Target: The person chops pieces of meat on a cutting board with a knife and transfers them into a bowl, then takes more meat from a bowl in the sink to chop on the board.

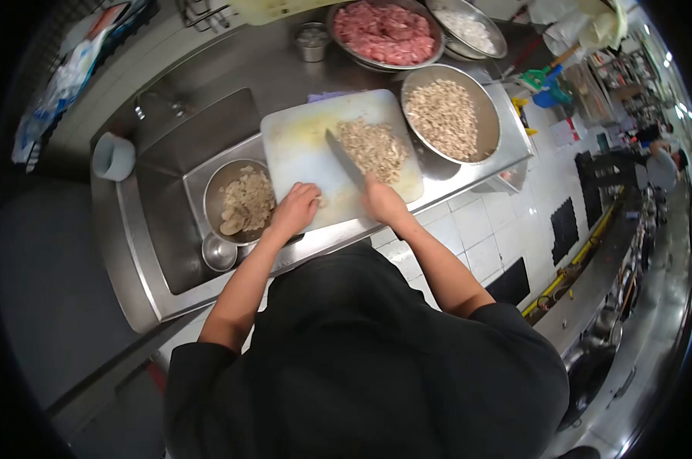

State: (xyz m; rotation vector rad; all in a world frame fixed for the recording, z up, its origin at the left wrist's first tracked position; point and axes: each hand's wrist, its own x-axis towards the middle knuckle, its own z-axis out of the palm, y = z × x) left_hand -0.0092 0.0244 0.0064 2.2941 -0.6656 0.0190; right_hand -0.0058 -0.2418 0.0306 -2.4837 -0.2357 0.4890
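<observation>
My right hand (384, 200) is closed round the handle of a kitchen knife (346, 159), whose blade points up and left over the white cutting board (292, 145). Right beside the blade lies a heap of chopped, pale brown food (375, 151), perhaps mushroom. My left hand (300, 206) rests on the near left part of the board with its fingers curled together; a small pale bit shows at the fingertips, and I cannot tell whether they grip it. Left of that hand, a metal bowl (210, 200) in the sink holds larger brownish pieces (248, 200).
A steel bowl (490, 126) of chopped pieces stands right of the board. Behind are a bowl of raw ground meat (384, 32), a bowl of white food (468, 30) and a small metal cup (312, 42). The sink (170, 222) is at left; another person (659, 168) stands far right.
</observation>
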